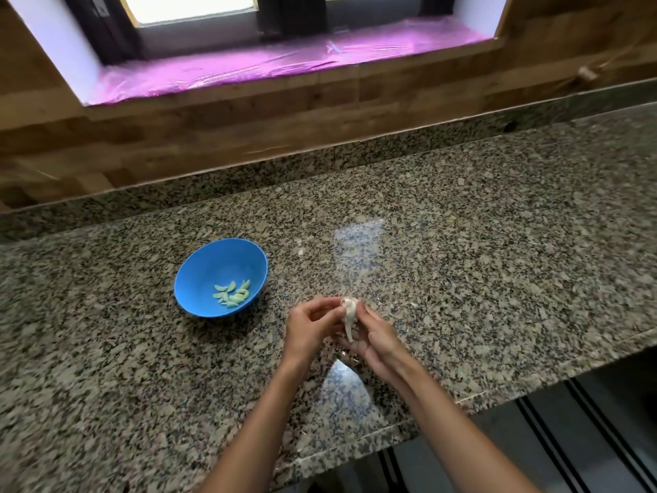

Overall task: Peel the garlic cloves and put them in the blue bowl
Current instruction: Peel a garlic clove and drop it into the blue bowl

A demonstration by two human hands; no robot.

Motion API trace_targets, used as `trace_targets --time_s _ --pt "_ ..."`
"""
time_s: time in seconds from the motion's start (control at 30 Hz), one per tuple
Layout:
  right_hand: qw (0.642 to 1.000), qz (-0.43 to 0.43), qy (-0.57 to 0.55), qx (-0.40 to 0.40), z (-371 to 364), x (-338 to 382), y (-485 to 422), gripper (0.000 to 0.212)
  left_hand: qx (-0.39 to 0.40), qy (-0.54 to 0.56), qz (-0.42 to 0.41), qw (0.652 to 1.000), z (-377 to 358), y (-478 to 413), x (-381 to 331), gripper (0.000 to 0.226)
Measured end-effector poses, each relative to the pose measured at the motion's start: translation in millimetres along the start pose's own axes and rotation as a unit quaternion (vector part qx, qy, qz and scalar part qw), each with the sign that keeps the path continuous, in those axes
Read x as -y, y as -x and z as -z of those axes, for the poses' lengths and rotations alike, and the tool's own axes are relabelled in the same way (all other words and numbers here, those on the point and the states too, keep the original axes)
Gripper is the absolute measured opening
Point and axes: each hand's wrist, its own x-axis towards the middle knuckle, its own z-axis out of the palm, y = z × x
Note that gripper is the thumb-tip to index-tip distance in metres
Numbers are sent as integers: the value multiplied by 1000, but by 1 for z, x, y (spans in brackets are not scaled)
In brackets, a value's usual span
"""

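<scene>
Wide speckled granite counter [462, 243]; on it, left of the hands, round blue plastic bowl [199, 279] already holding pale peeled cloves [233, 293]. Just above the counter, left hand [307, 327] and right hand [377, 341] both pinching white papery garlic bulb [349, 311]. Likely risk: slick skin, clove squirting loose onto stone.

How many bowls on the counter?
1: the blue bowl sits on the granite counter, left of both hands, holding peeled cloves.
</scene>
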Motion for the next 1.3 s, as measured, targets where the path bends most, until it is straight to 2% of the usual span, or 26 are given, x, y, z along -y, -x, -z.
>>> trace_targets --time_s 0.17,0.3,0.5,0.73,0.87,0.97,1.07,1.13,1.17,1.23,1.3 --pt "1000 -1 -13 -16 -1 -2 1 27 6 -58 -38 998 0 5 5 34" --pt "1000 3 -6 2 -2 -2 1 25 -12 -114 -71 991 0 4 9 33" --pt "1000 -7 -20 -13 -3 -3 1 19 -2 -207 -111 972 -4 4 10 28" --pt "999 0 0 -53 -5 -11 -1 24 -101 -261 -150 948 -11 8 20 22" --pt "995 11 82 -47 -8 -14 -1 27 -154 -242 -155 945 -13 11 24 27" --pt "987 21 151 -46 -4 -13 1 27 -145 -249 -149 946 -10 7 27 23" --pt "943 89 310 -84 7 -5 -1 18 -164 -177 -66 968 -1 4 30 19" --pt "891 129 412 -140 19 4 -6 28 -178 -98 12 979 11 1 32 18" --pt "859 145 466 -155 27 8 -9 35 -170 -94 36 980 18 -1 32 19" --pt "776 160 588 -161 42 18 -12 41 -125 -147 64 979 29 -2 30 19" --pt "714 139 667 -163 54 22 -16 47 -77 -268 60 958 34 -2 24 12"
